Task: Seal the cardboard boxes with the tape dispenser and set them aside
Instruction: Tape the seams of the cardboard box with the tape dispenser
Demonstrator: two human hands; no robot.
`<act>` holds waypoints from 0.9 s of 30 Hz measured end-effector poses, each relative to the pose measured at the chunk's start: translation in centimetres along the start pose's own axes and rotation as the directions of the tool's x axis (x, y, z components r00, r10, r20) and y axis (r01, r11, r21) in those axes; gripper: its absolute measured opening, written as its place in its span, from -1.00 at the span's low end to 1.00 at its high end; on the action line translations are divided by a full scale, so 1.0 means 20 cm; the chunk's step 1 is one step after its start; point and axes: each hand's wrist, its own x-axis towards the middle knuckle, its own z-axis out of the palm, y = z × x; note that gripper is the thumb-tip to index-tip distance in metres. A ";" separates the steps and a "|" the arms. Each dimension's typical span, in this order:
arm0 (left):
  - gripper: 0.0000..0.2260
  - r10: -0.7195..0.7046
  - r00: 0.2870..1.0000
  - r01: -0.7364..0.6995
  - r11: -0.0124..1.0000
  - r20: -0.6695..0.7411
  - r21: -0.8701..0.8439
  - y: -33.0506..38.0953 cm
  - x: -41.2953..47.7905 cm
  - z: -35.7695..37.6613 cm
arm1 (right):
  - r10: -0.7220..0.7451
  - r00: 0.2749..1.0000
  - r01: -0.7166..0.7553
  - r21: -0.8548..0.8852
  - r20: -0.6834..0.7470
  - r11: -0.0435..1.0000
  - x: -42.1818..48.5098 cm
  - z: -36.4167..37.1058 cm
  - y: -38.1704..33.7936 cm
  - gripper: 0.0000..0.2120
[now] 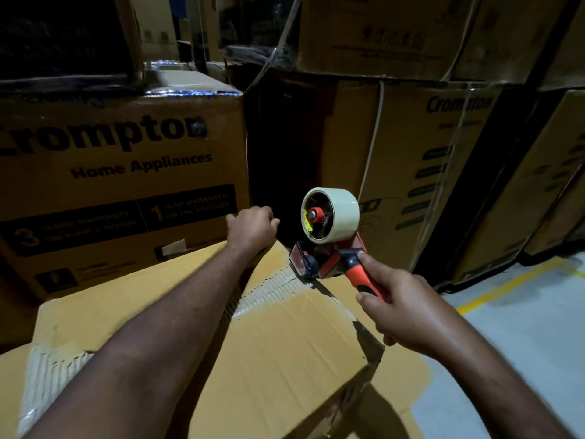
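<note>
Plain brown cardboard box (285, 343), lower centre, top flaps folded shut, torn along the seam. Red-and-black tape dispenser (332, 248), centre right, pale roll uppermost, nose at the seam's far end.

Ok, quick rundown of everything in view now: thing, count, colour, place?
plain cardboard box: one, brown, nearest, top seam torn and untaped
tape dispenser: one, red and black, nose at the far end of the seam
tape roll: one, pale, on the dispenser
Crompton box: one, brown with black print, behind left
stacked boxes: several, brown, behind and right
floor: grey, right
floor line: one, yellow, right
left hand: curled over the plain box's far edge
right hand: grips the dispenser handle
</note>
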 end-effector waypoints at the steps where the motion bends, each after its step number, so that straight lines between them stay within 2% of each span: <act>1: -0.77 0.070 0.998 -0.069 0.995 0.008 -0.069 0.02 -0.05 -0.04 | 0.000 1.000 0.000 0.020 0.005 1.000 0.00 -0.01 0.00 -0.31; 3: -0.76 0.197 0.964 -0.162 0.968 0.180 -0.191 0.03 -0.13 -0.08 | 0.002 1.000 -0.003 0.041 0.011 0.999 0.01 -0.02 0.00 -0.30; 5: -0.74 0.242 0.930 -0.195 0.963 0.277 -0.186 0.02 -0.16 -0.10 | 0.010 1.000 -0.010 0.055 0.010 0.998 0.01 -0.02 -0.02 -0.30; 8: -0.74 0.226 0.930 -0.205 0.974 0.289 -0.101 0.01 -0.15 -0.10 | 0.019 1.000 -0.019 0.066 0.011 0.998 0.01 -0.01 -0.04 -0.31; 12: -0.63 0.186 0.939 -0.170 0.982 0.290 -0.078 0.02 -0.14 -0.07 | 0.028 1.000 -0.029 0.074 0.008 0.997 -0.01 0.00 -0.04 -0.30; 19: -0.70 0.153 0.935 -0.155 0.988 0.319 -0.019 0.08 -0.15 -0.03 | 0.093 0.996 -0.091 0.102 -0.011 0.991 -0.29 -0.06 0.07 -0.32; 22: -0.63 0.076 0.934 -0.121 0.987 0.349 0.107 0.11 -0.15 -0.04 | 0.105 0.994 -0.103 0.109 -0.013 0.989 -0.40 -0.08 0.11 -0.31; 24: -0.62 0.096 0.951 -0.160 0.967 0.295 0.200 0.18 -0.20 -0.06 | 0.108 0.994 -0.106 0.083 -0.023 0.991 -0.42 -0.07 0.12 -0.31; 25: -0.64 0.151 0.950 -0.210 0.957 0.273 0.201 0.23 -0.24 -0.07 | 0.104 0.994 -0.102 0.062 -0.030 0.993 -0.43 -0.07 0.12 -0.31; 27: -0.71 0.229 0.915 -0.233 0.972 0.333 -0.028 0.34 -0.35 -0.08 | 0.087 0.996 -0.087 0.020 -0.035 0.996 -0.42 -0.07 0.12 -0.31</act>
